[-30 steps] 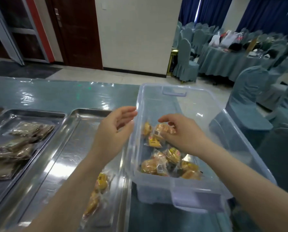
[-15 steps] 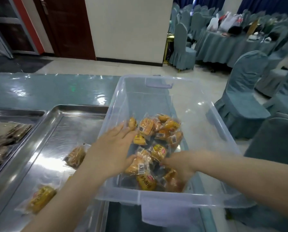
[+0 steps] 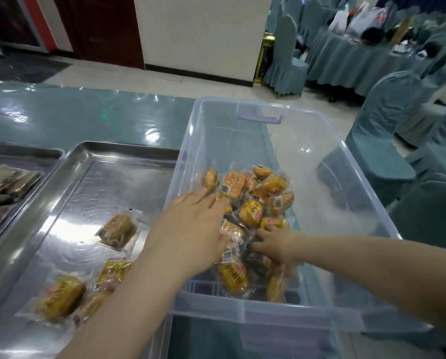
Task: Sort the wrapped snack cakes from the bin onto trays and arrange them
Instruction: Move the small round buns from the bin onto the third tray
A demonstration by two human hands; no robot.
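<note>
Cakes (image 3: 250, 213) lie heaped in the clear bin (image 3: 320, 317), with three more on the tray (image 3: 128, 154) just left of it. Your left hand (image 3: 191, 229) rests flat on the heap, fingers straight. Your right hand (image 3: 276, 248) digs into the heap, fingers curled among wrappers; I cannot tell whether it holds one.

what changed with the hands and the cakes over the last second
Both hands went from hovering at the rim down into the clear bin. The left hand now lies flat on the pile of wrapped snack cakes, and the right hand digs among them; whether it grips one is unclear. The cakes on the steel tray stayed put, and so did the bin.
</note>
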